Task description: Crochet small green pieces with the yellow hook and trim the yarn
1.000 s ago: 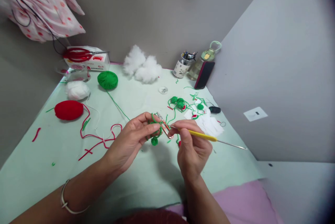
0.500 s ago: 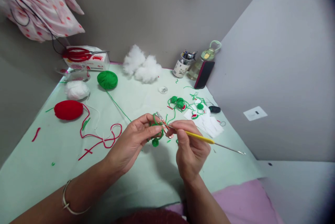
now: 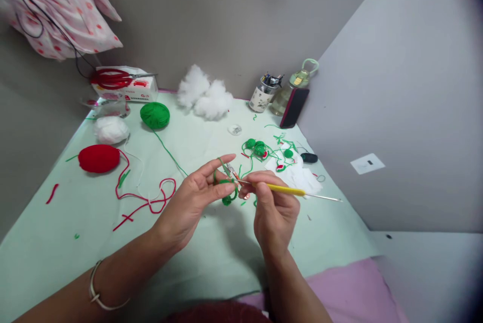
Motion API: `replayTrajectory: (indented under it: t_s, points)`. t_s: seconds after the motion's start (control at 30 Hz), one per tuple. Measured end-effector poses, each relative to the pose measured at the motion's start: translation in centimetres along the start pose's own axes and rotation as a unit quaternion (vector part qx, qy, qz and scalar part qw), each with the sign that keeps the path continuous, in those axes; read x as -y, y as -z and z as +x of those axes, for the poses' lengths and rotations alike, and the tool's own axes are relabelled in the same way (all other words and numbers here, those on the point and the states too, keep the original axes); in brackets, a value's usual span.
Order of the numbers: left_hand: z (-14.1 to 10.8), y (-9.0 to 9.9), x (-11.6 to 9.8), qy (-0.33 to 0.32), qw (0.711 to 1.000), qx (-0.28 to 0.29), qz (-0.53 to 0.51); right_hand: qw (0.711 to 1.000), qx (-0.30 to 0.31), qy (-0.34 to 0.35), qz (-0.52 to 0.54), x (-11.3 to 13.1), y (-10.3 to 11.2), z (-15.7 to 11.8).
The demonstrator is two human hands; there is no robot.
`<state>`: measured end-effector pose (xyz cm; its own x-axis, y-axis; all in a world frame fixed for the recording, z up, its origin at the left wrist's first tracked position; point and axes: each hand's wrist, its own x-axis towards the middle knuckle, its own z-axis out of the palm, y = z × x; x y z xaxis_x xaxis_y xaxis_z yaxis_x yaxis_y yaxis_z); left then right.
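My left hand [image 3: 202, 189] pinches a small green crochet piece [image 3: 227, 199] between thumb and fingers, its index finger raised with green yarn looped over it. From that hand a strand runs back to the green yarn ball [image 3: 155, 115]. In my right hand [image 3: 277, 210] is a crochet hook [image 3: 285, 189] with a yellow handle, held like a pen. Its tip meets the green work at my left fingertips; the exact stitch is too small to see. Partly hidden behind the hands lie small scissors [image 3: 242, 187] with copper-coloured handles.
Red yarn [image 3: 98, 158] and white yarn [image 3: 111, 130] lie at left, with loose red strands before them. White stuffing [image 3: 206, 94] sits at the back. Small green crocheted pieces [image 3: 259, 148] and tissue [image 3: 302, 179] lie at right, near a phone [image 3: 295, 107], pen cup [image 3: 262, 96] and bottle [image 3: 281, 97].
My left index finger has lifted and straightened, stretching the yarn loop. The hook has tilted closer to level, and the green piece has turned slightly in my left fingers.
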<state>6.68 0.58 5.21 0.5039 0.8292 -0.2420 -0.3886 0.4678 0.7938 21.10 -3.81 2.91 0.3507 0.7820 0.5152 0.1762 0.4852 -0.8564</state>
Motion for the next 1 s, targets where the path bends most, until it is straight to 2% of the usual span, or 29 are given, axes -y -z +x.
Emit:
replayTrajectory:
  t_s: [0.07,0.13,0.2,0.23,0.3,0.4,0.5,0.57,0.67,0.87,1.0]
  points:
    - [-0.1,-0.1,0.2,-0.017,1.000,-0.014,0.010,0.995,0.026,0.049,-0.080,-0.1,-0.1,-0.4]
    - [-0.3,-0.3,0.4,-0.018,1.000,-0.016,0.007,0.971,0.038,0.141,-0.189,-0.2,-0.2,-0.9]
    - [-0.3,-0.3,0.6,0.012,1.000,0.001,-0.024,0.946,0.032,0.211,-0.242,-0.3,-0.2,-1.2]
    - [-0.3,-0.3,0.6,0.032,0.998,0.013,-0.046,0.946,0.029,0.215,-0.240,-0.3,-0.1,-1.2]
    - [-0.1,-0.2,0.4,0.059,0.994,0.028,-0.083,0.967,0.023,0.166,-0.191,-0.3,0.1,-0.8]
    - [0.1,0.0,-0.3,0.047,0.994,0.027,-0.090,0.998,-0.003,0.041,-0.045,-0.1,0.6,0.2]
    - [0.1,0.0,-0.5,0.016,0.998,0.022,-0.050,0.996,-0.011,-0.040,0.083,-0.1,0.5,0.8]
    - [-0.1,0.0,-0.3,-0.002,1.000,0.021,-0.018,0.994,0.007,-0.049,0.099,-0.2,0.2,0.7]
    - [-0.1,-0.1,0.1,-0.009,1.000,0.024,0.002,0.998,0.024,-0.026,0.056,-0.3,-0.1,0.4]
    - [0.0,-0.3,0.1,-0.009,1.000,0.004,-0.007,1.000,0.027,0.004,-0.001,0.0,-0.1,0.2]
    - [0.2,-0.1,-0.4,0.021,0.999,0.009,-0.027,1.000,0.011,-0.006,0.008,0.1,0.0,0.2]
